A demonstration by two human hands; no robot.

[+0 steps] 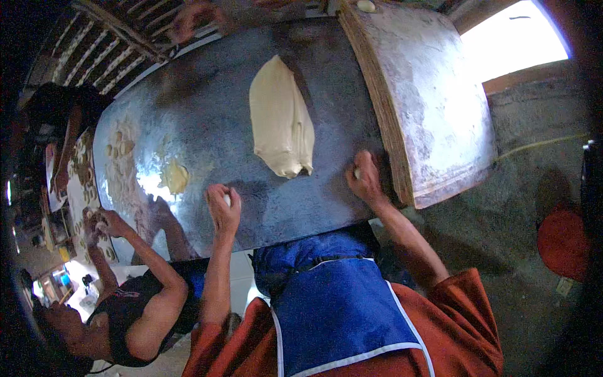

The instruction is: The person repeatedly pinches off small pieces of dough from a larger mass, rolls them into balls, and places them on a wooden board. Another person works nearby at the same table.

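Note:
A long slab of pale dough (281,119) lies on the dark worktable (220,81), its near end ragged. My left hand (223,210) is closed at the table's near side, left of the slab. A small whitish dough piece (227,200) shows between its fingers and thumb. To the right of the slab, near the thick board, my right hand (366,179) is closed too, with a bit of pale dough (358,173) showing in its grip. Neither hand touches the slab. A flat yellowish lump (176,178) sits on the table left of my left hand.
A thick raised wooden board (427,94) borders the table on the right, a small pale lump (366,6) on its far end. Small dough balls (119,147) lie in flour at left. A co-worker (138,301) handles something beside a tray of dough pieces (85,182).

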